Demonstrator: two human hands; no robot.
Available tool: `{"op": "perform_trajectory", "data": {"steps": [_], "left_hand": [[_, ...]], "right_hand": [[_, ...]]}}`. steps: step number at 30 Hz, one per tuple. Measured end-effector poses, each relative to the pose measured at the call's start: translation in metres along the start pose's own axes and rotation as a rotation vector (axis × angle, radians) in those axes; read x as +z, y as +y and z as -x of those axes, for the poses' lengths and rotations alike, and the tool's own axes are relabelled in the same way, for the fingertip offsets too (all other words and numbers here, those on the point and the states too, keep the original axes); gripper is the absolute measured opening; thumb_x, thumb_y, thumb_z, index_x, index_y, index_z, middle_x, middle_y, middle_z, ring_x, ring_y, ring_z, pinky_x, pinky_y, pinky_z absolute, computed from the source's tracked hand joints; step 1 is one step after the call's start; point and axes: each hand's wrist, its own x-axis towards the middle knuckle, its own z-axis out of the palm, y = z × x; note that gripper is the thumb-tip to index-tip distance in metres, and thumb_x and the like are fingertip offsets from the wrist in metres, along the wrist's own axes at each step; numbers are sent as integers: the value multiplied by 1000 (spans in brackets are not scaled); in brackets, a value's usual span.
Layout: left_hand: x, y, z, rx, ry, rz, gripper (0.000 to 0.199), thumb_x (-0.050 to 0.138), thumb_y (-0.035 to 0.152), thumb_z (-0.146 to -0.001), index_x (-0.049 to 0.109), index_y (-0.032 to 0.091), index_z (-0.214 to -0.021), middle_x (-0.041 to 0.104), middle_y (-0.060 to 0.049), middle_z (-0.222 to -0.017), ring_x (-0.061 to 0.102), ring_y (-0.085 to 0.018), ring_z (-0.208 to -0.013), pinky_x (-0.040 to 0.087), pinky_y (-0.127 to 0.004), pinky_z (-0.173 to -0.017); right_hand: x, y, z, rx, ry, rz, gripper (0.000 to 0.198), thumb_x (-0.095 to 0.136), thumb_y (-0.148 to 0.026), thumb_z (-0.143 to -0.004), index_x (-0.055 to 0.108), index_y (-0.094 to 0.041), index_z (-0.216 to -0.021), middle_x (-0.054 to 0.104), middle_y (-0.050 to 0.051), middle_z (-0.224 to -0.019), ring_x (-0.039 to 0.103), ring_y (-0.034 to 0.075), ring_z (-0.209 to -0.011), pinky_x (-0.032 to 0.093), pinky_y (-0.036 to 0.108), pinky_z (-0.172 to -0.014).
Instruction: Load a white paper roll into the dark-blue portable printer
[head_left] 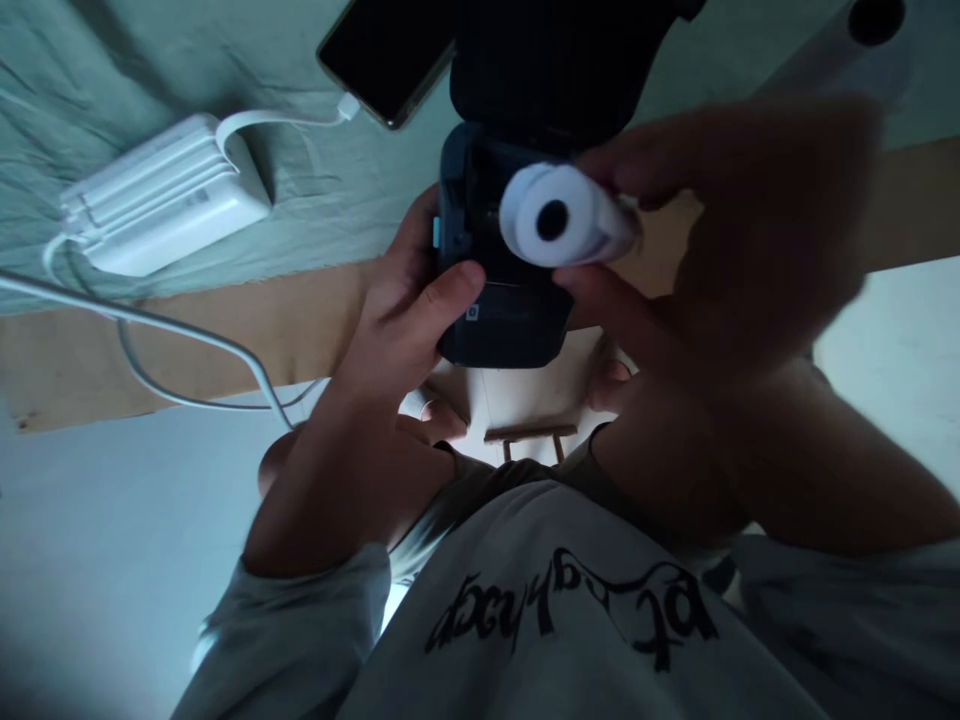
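The right hand (720,230) pinches a white paper roll with a dark round core (525,240) between its fingers on the far side and its thumb on the near side, so the roll lies at the fingertips, just left of the palm. The roll is tilted, its hollow end facing up toward the head and its body running back toward the palm, which is dim and blurred. That end overlaps the open cavity of a dark, rounded box-shaped device (502,335); whether the two touch, I cannot tell. The left hand (405,305) grips the device by its left side, thumb bent over the front rim and the other fingers mostly hidden beside or beneath it. A small light-blue tab (436,232) shows on that same side, and the black lid (547,70) stands open at the far side. Beyond the hands, a bench covered with wrinkled green cloth (300,45) carries a black-screened phone (390,60), left of the lid, joined by a short white cable (285,118) to a white ridged block (165,200) farther left. At the far right, beyond the right hand, is a pale cylinder with a dark round end (832,75).
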Motion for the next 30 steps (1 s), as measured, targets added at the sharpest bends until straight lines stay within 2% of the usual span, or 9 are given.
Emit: {"op": "perform_trajectory", "data": {"steps": [3,6,9,13,16,20,24,27,30], "left_hand": [[-2,-2,1,44,-62,-35,54,62,42,-80,49,22,-128,61,-6,-112,58,-20,-107,49,-30,-87],[-2,-2,2,22,-61,-89,53,59,44,-82,46,22,-129,59,-6,-116,59,-19,-103,49,-30,-84],[-1,0,3,34,-66,-136,54,62,47,-79,50,21,-125,58,-6,-116,57,-20,-105,47,-31,-87],[-1,2,4,17,-49,-121,48,62,41,-81,51,22,-123,58,-5,-112,58,-18,-99,46,-29,-84],[1,4,4,19,-66,-89,47,60,39,-82,51,21,-125,58,-4,-107,58,-15,-96,46,-26,-81],[9,11,5,-13,-32,-83,46,62,38,-81,53,20,-122,58,-5,-103,57,-18,-102,46,-29,-87],[13,15,6,-84,3,-109,47,63,42,-79,52,21,-120,59,-5,-103,58,-18,-98,48,-29,-84],[10,12,7,-81,13,-122,49,63,44,-78,54,23,-120,59,-4,-101,59,-16,-95,49,-25,-79],[6,9,6,-32,-16,-137,52,63,46,-77,54,23,-123,60,-5,-102,59,-17,-97,49,-24,-77]], "right_hand": [[14,2,-3,-61,46,93,56,54,-59,-78,57,-11,-106,62,9,-108,63,17,-101,52,31,-83],[19,-1,-4,-125,101,181,42,55,-52,-81,58,-15,-100,63,3,-106,64,15,-98,51,28,-82],[18,-6,-5,-104,27,181,27,51,-43,-86,61,-19,-89,65,-4,-101,63,11,-97,49,26,-89],[18,-8,-7,6,-93,112,32,46,-46,-89,63,-19,-82,65,-4,-99,61,9,-97,46,26,-92],[19,-7,-6,-14,-39,206,32,49,-47,-86,64,-19,-87,65,-2,-93,60,9,-92,43,24,-87],[21,-9,-1,-110,70,292,22,58,-34,-81,60,-25,-102,64,-7,-93,60,9,-91,39,24,-82],[19,-10,0,-96,41,262,25,61,-31,-79,58,-27,-104,64,-10,-93,61,9,-93,38,25,-81],[18,-10,0,-78,32,238,20,59,-29,-81,57,-26,-100,64,-11,-93,61,5,-91,38,24,-80],[18,-11,-1,-42,14,240,17,52,-28,-85,59,-26,-100,64,-9,-94,60,6,-92,38,25,-84]]}}
